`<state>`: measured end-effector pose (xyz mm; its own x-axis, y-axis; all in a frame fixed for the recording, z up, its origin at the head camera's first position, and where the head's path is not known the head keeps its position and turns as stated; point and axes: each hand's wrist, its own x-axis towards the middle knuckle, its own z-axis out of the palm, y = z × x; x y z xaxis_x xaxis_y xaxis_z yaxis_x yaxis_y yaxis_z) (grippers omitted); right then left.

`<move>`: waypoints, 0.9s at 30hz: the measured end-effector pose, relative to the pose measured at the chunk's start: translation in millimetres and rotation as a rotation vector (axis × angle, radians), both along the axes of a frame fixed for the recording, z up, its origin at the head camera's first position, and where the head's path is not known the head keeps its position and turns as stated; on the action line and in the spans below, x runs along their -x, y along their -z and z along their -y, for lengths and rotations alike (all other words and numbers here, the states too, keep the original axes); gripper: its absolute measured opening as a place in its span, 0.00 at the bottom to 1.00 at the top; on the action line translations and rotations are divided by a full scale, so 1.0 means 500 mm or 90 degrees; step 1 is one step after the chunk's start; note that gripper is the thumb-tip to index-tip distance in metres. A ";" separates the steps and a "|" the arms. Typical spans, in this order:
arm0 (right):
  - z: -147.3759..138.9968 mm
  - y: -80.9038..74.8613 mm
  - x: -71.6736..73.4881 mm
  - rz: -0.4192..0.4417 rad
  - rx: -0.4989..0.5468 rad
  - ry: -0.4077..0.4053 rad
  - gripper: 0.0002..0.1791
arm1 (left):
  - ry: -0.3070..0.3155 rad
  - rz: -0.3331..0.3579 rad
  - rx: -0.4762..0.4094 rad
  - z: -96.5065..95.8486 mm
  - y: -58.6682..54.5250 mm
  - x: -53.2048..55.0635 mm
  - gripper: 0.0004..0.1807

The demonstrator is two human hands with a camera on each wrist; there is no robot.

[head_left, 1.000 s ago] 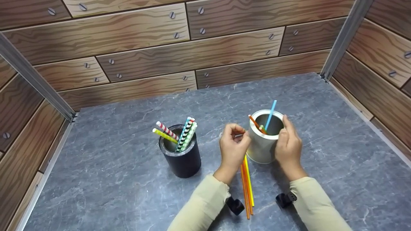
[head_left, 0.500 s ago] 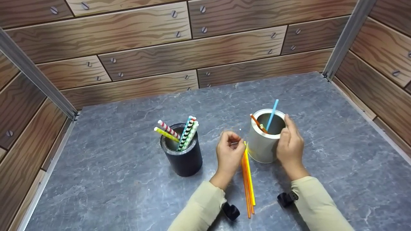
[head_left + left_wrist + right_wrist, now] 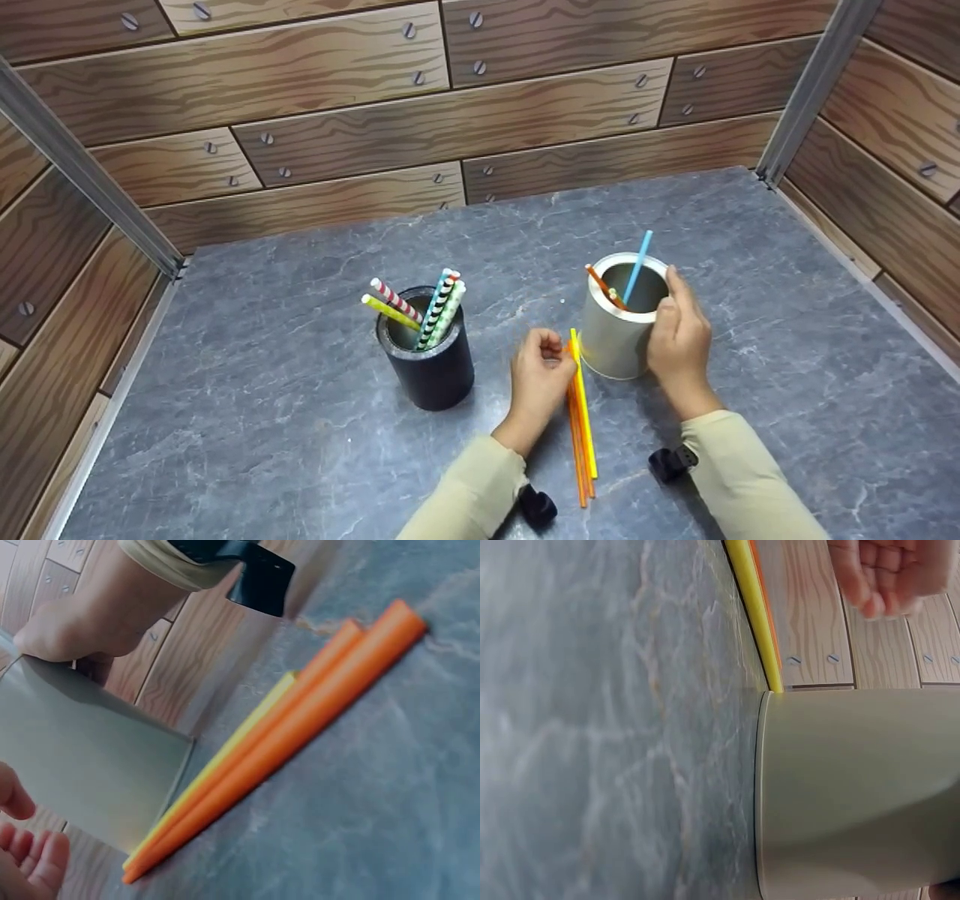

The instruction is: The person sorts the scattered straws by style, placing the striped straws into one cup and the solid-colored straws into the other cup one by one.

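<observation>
Beside the tops of the loose straws is my left hand (image 3: 536,382), with its fingers loosely bent. The left wrist view shows a gap between thumb and fingertips (image 3: 49,866), with nothing in it. One yellow straw (image 3: 588,442) and a couple of orange straws (image 3: 300,720) lie together on the table, their far ends close to the base of a pale metal can (image 3: 611,349). My right hand (image 3: 681,352) grips that upright can from its right side, thumb near the rim. A blue straw (image 3: 639,262), a dark orange straw (image 3: 598,280) and a greenish tip stand inside it.
Left of my hands stands a black cup (image 3: 435,382) holding several striped, dotted and yellow straws (image 3: 390,311). The grey marbled table (image 3: 262,375) is bounded by wood-patterned walls (image 3: 337,127) at the back and both sides.
My left hand has come down from beside the can's rim toward the loose straws, uncovering their far ends. My right hand keeps its grip on the can.
</observation>
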<state>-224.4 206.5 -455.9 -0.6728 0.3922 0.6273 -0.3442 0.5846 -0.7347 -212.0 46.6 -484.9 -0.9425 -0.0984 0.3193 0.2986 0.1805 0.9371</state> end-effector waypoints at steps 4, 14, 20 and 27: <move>0.001 0.001 0.000 0.000 -0.002 0.005 0.23 | 0.010 0.009 0.015 0.001 0.011 0.000 0.10; 0.001 0.002 0.000 0.000 -0.005 0.001 0.23 | 0.035 0.048 0.116 0.004 0.024 -0.003 0.11; 0.000 0.004 0.000 -0.001 -0.007 0.003 0.24 | 0.043 0.073 0.155 0.003 0.025 -0.002 0.10; 0.000 0.003 0.000 -0.005 -0.006 0.002 0.23 | 0.047 0.090 0.263 0.000 0.021 0.002 0.08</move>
<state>-224.5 206.7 -457.3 -0.6666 0.3883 0.6363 -0.3485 0.5923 -0.7265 -212.9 46.8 -495.5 -0.9794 0.0798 0.1855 0.1992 0.5317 0.8232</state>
